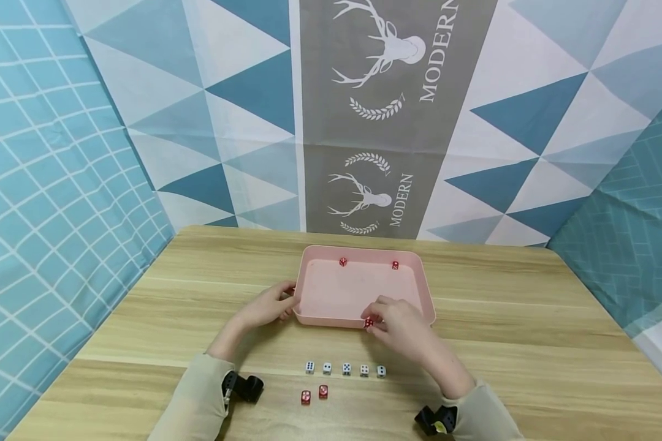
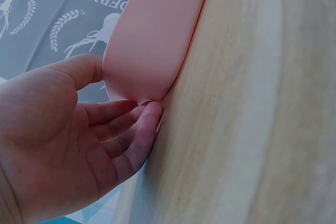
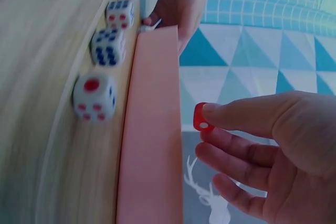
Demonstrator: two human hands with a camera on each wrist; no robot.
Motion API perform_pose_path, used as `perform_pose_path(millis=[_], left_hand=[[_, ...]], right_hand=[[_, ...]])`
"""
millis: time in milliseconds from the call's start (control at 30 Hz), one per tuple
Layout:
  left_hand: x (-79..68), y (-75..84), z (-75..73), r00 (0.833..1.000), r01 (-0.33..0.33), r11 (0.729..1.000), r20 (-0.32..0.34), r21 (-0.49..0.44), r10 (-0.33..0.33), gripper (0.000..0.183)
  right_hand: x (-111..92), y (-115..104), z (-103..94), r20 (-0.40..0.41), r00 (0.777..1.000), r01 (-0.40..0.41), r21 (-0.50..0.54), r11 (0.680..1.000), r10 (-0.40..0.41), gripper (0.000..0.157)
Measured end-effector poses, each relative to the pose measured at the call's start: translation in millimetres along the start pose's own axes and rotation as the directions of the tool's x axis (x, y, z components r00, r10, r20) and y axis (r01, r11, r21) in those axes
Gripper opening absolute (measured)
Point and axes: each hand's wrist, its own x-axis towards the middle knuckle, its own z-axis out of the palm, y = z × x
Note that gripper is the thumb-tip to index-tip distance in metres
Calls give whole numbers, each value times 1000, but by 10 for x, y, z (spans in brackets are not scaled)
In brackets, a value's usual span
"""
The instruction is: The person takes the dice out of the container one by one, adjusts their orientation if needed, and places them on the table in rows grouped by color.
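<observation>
A shallow pink tray (image 1: 358,288) lies on the wooden table, and two red dice sit along its far side, one die (image 1: 343,261) left of the other die (image 1: 395,265). My left hand (image 1: 269,304) grips the tray's left end, the thumb at the rim and the curled fingers low against the wall in the left wrist view. Above the tray's front rim, my right hand (image 1: 399,324) pinches a red die (image 3: 202,117) between thumb and index finger. Its other fingers are loosely bent.
In front of the tray stands a row of several white dice (image 1: 346,369). Closer to me are two more red dice, one die (image 1: 306,397) just left of the other die (image 1: 323,391). A patterned cloth (image 1: 259,122) hangs behind the table (image 1: 502,343).
</observation>
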Motion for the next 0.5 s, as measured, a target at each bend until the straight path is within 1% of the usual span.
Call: perform_pose_path(millis=[100,267,500], left_hand=[[8,-6,5,1000,8,1000,-4,6,-8,43],[9,-19,-2,1000,-4,1000,7,7,3,45],[6,-1,-4,1000,-18,1000,19,-18,18,44]], right_hand=[[-19,-85,-21,14,999,34,-7,999,-34,13],[-49,-225,-60,80,994,71,-2,997,-71,10],[-80,-316,-74,157,980,123,3,992,-122,9]])
